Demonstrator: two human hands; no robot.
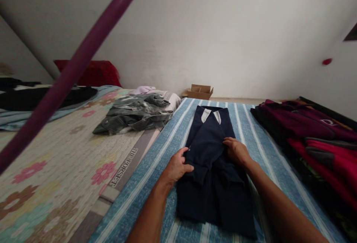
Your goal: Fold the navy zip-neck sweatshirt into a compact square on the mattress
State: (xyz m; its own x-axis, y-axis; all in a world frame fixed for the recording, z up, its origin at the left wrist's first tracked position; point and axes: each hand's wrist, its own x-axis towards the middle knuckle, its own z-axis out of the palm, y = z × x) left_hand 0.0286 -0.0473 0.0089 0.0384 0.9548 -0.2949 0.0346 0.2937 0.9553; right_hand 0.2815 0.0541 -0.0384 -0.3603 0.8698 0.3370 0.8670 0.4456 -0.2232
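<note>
A dark navy garment (208,135), which looks like a top with its sleeves folded across the front, lies flat on the blue striped bedding (150,168). Two white patches form a V near its far end, and dark navy legs or panels (195,202) spread out at the near end. My left hand (176,165) rests on its left edge, thumb and index finger apart. On the opposite edge, the fingers of my right hand (236,150) are bent and closed on the fabric. Their tips are partly hidden.
Folded maroon and red clothes (301,124) are stacked along the right. A crumpled grey garment (136,113) lies on the flowered bedspread (72,154) at left. By the wall sits an open cardboard box (199,91). A purple pole (75,64) slants across the upper left.
</note>
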